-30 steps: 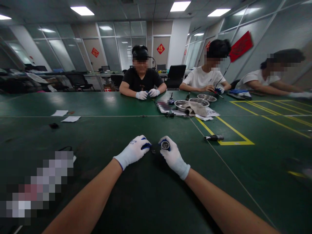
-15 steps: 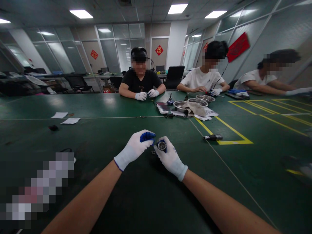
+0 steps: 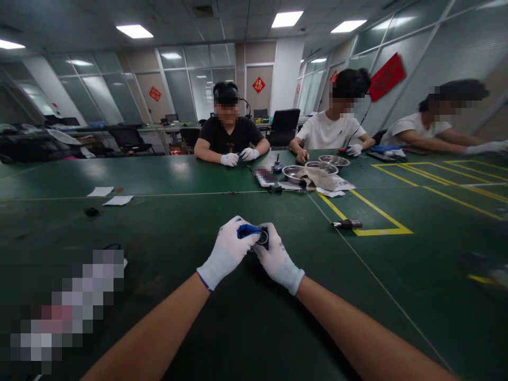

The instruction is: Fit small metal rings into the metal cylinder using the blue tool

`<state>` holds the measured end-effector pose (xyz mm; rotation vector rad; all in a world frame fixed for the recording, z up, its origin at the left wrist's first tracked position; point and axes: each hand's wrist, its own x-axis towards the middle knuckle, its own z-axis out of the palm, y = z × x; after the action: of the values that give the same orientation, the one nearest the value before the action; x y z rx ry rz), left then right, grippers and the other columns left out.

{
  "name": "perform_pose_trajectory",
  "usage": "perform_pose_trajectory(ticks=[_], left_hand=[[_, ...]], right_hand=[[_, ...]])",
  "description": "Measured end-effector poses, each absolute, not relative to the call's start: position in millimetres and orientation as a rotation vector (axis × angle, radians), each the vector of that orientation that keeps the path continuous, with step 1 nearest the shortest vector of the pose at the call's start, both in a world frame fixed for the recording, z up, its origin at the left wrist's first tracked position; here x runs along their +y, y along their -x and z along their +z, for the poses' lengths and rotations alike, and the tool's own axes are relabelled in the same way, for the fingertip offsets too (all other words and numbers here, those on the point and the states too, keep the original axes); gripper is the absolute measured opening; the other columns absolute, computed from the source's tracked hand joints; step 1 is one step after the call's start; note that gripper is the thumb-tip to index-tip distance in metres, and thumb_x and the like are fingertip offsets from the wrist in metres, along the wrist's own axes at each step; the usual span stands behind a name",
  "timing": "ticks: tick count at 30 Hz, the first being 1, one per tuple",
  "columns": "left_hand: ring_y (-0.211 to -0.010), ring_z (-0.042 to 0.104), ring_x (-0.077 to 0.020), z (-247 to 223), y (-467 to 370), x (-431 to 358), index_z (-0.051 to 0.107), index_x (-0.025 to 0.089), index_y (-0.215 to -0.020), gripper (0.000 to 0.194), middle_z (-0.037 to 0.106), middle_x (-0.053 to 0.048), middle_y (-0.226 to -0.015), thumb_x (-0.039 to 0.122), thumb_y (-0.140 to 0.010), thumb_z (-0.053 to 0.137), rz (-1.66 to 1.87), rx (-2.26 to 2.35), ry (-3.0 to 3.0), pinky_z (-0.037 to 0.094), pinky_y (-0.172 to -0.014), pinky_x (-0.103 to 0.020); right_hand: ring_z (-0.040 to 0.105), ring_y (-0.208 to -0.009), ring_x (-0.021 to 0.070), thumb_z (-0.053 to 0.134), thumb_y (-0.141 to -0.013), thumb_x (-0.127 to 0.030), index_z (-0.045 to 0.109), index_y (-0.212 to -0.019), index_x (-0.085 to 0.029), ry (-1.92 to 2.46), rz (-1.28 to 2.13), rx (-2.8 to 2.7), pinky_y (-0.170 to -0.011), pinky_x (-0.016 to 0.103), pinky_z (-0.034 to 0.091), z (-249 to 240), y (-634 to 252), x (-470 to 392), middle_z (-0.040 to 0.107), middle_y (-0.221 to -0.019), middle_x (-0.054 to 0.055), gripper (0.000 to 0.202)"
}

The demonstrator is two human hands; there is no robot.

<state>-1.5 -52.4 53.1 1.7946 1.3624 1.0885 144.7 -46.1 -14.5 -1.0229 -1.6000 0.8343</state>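
My right hand (image 3: 275, 260), in a white glove with blue on the finger side, is wrapped round a small round metal part (image 3: 263, 237) whose ring-shaped open end faces up. My left hand (image 3: 230, 244), gloved the same way, meets it from the left. Its bent fingers are at the ring's rim, and whether they pinch something small there is hidden. Both hands are just above the green table (image 3: 222, 333). To the right, a dark and silver cylindrical tool (image 3: 347, 224) lies across the yellow tape outline.
Metal bowls (image 3: 294, 173) and a beige cloth (image 3: 317, 178) stand beyond my hands. White papers (image 3: 118, 200) and a small dark object (image 3: 91, 211) lie at left, near a blurred-out long item (image 3: 79, 299). Three people sit across the table.
My left hand has moved right and slightly down, from beside the round part onto its rim. My right hand has barely moved. Across the table, one person's bare hand has shifted left towards the bowls.
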Motion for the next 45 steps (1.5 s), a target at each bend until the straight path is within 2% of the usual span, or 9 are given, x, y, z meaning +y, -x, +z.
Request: perform_pose_trajectory(ticks=[4, 10, 18, 29, 35, 40, 45], left_hand=[[-0.087, 0.068, -0.0191, 52, -2, -56, 0.069, 0.019, -0.082, 0.004, 0.070, -0.002, -0.090, 0.018, -0.083, 0.072, 1.069, 1.368, -1.796, 0.055, -0.082, -0.033], [-0.090, 0.067, -0.0197, 50, -5, -57, 0.068, 0.019, -0.080, 0.005, 0.070, -0.002, -0.089, 0.019, -0.083, 0.073, 1.052, 1.400, -1.803, 0.054, -0.085, -0.034], [-0.087, 0.067, -0.0195, 43, -9, -55, 0.066, 0.019, -0.081, 0.007, 0.069, -0.002, -0.088, 0.021, -0.084, 0.072, 1.020, 1.489, -1.757, 0.052, -0.081, -0.033], [-0.094, 0.069, -0.0230, 58, -9, -54, 0.074, 0.019, -0.087, 0.008, 0.074, -0.006, -0.094, 0.025, -0.083, 0.073, 0.790, 1.660, -1.857, 0.054, -0.086, -0.035], [-0.095, 0.070, -0.0271, 56, -7, -56, 0.072, 0.022, -0.089, 0.010, 0.073, -0.008, -0.098, 0.030, -0.082, 0.073, 0.783, 1.770, -1.900, 0.054, -0.085, -0.038], [-0.098, 0.067, -0.0293, 51, -6, -53, 0.069, 0.021, -0.087, 0.013, 0.069, -0.011, -0.104, 0.029, -0.078, 0.074, 0.817, 1.791, -1.866, 0.054, -0.087, -0.042], [-0.103, 0.068, -0.0253, 40, -8, -49, 0.065, 0.020, -0.105, 0.023, 0.071, -0.011, -0.110, 0.030, -0.085, 0.070, 0.906, 1.585, -1.692, 0.055, -0.091, -0.039]], right_hand=[[0.055, -0.071, 0.0175, 0.055, -0.083, -0.022, 0.047, -0.102, -0.024, 1.010, 0.827, -1.596, -0.065, 0.032, 0.049, -15, -144, -46, 0.057, -0.081, -0.002, 0.021], [0.055, -0.070, 0.0177, 0.054, -0.081, -0.019, 0.047, -0.103, -0.024, 1.008, 0.823, -1.641, -0.064, 0.032, 0.049, -15, -144, -47, 0.056, -0.081, -0.002, 0.023], [0.059, -0.076, 0.0214, 0.053, -0.088, -0.026, 0.049, -0.106, -0.022, 1.068, 0.814, -1.626, -0.067, 0.035, 0.052, -24, -141, -46, 0.061, -0.086, 0.003, 0.019], [0.060, -0.082, 0.0218, 0.053, -0.085, -0.022, 0.050, -0.106, -0.022, 1.116, 0.732, -1.686, -0.075, 0.038, 0.054, -27, -142, -43, 0.060, -0.090, 0.004, 0.022], [0.063, -0.088, 0.0245, 0.056, -0.085, -0.021, 0.052, -0.109, -0.022, 1.088, 0.729, -1.723, -0.079, 0.040, 0.056, -25, -141, -47, 0.064, -0.096, 0.007, 0.025], [0.063, -0.087, 0.0248, 0.056, -0.084, -0.022, 0.053, -0.107, -0.022, 1.100, 0.716, -1.696, -0.078, 0.040, 0.055, -27, -139, -45, 0.063, -0.095, 0.007, 0.023], [0.063, -0.086, 0.0237, 0.054, -0.082, -0.023, 0.053, -0.105, -0.022, 1.106, 0.753, -1.592, -0.079, 0.040, 0.056, -31, -140, -40, 0.064, -0.093, 0.006, 0.022]])
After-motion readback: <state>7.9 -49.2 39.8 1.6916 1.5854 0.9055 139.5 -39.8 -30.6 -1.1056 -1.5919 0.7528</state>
